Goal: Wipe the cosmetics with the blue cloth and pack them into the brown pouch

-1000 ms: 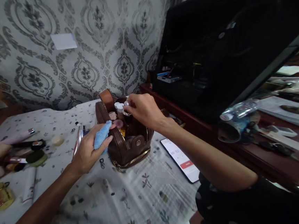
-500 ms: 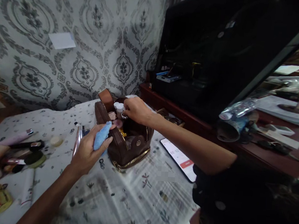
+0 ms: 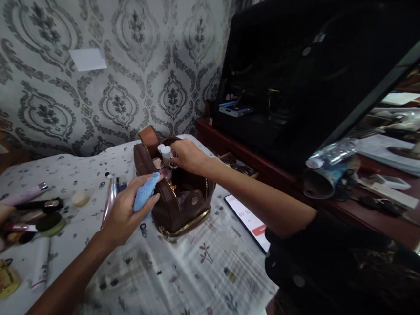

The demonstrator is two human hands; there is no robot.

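A brown makeup bag (image 3: 168, 210) stands unzipped on the patterned cloth, with white-capped bottles (image 3: 164, 151) and other small items inside. My left hand (image 3: 126, 214) is closed on a folded blue cloth (image 3: 145, 192), right against the bag's left side. Reaching over the bag's opening, my right hand (image 3: 188, 155) has its fingers curled down beside the white caps. Something shiny shows under those fingers, but I cannot make out what it is. A silver tube (image 3: 110, 198) lies just behind my left hand.
Several cosmetics, among them a gold bottle (image 3: 3, 279) and a white tube (image 3: 41, 263), lie at the left. A phone (image 3: 245, 217) rests under my right forearm. The large dark screen (image 3: 274, 99) and a plastic bottle (image 3: 331, 153) stand on the red-brown desk (image 3: 406, 219) at right.
My right hand has shifted slightly left over the bag's opening, towards the white caps. The left hand still holds the blue cloth, almost unmoved.
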